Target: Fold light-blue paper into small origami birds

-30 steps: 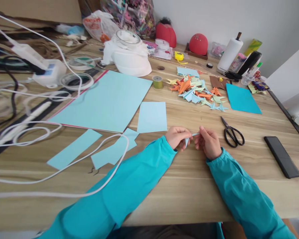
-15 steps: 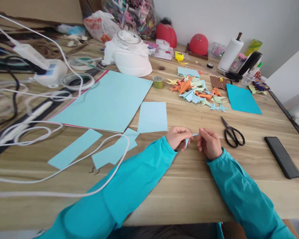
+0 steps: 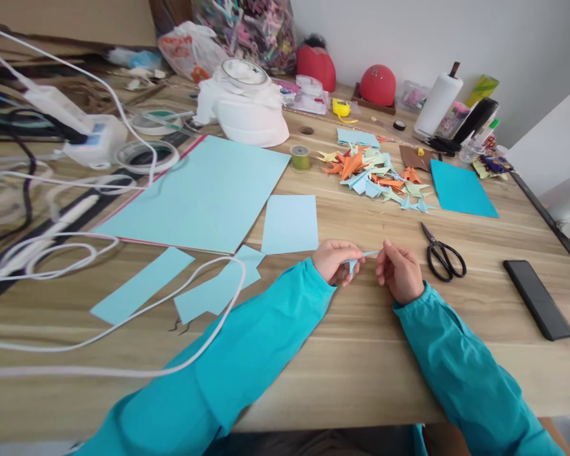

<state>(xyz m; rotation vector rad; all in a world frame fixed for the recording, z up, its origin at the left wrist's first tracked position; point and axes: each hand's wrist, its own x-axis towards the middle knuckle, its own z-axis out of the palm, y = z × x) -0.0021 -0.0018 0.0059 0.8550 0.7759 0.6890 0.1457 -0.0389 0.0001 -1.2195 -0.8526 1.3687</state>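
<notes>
Between the thumb and fingers of my left hand (image 3: 335,261) is a small light blue folded paper crane (image 3: 352,263). One thin point of it reaches right, up to the fingertips of my right hand (image 3: 399,272). My right thumb and forefinger are closed in a pinch at that tip; how much paper lies between them is hidden. A light blue paper square (image 3: 289,223) lies beyond my left hand. Black-handled scissors (image 3: 444,256) rest to the right of my right hand. Farther back is a pile of orange, blue, yellow and green folded paper cranes (image 3: 375,172).
A large light blue sheet (image 3: 209,193) lies left, with cut paper pieces (image 3: 142,285) before it. A white cable (image 3: 241,297) loops over the pieces by my left sleeve. A phone (image 3: 538,299), a green spool (image 3: 300,158) and teal paper (image 3: 463,189) also lie on the table.
My left hand has shifted slightly left with the paper crane, and more of the crane shows. My right hand stays almost in place, its thumb a little higher.
</notes>
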